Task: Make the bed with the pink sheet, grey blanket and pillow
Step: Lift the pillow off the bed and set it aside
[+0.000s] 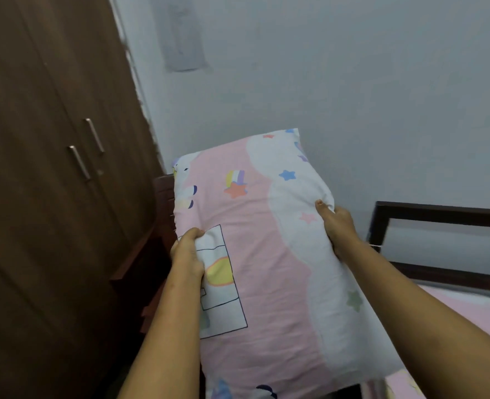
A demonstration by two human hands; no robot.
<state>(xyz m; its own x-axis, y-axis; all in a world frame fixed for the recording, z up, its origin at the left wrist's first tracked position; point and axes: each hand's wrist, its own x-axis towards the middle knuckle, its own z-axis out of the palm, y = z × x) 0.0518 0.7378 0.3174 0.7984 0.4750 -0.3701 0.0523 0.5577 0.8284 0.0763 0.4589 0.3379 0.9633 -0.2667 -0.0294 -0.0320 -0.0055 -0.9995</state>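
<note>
Pillow (255, 254) is raised in front of the person, its long axis running away toward the wall. Left hand (187, 254) grips its left edge and right hand (338, 228) pinches its right edge. Pink sheet (474, 315) lies low to the right, nearer the right hand.

You are extending both bare forearms forward from the near edge, side by side. Your left hand (187, 251) is gripping the left edge of the pillow (255, 254), thumb curling over its front. Your right hand (338, 228) is gripping the right edge slightly farther away, thumb pressing into the fabric.
</note>
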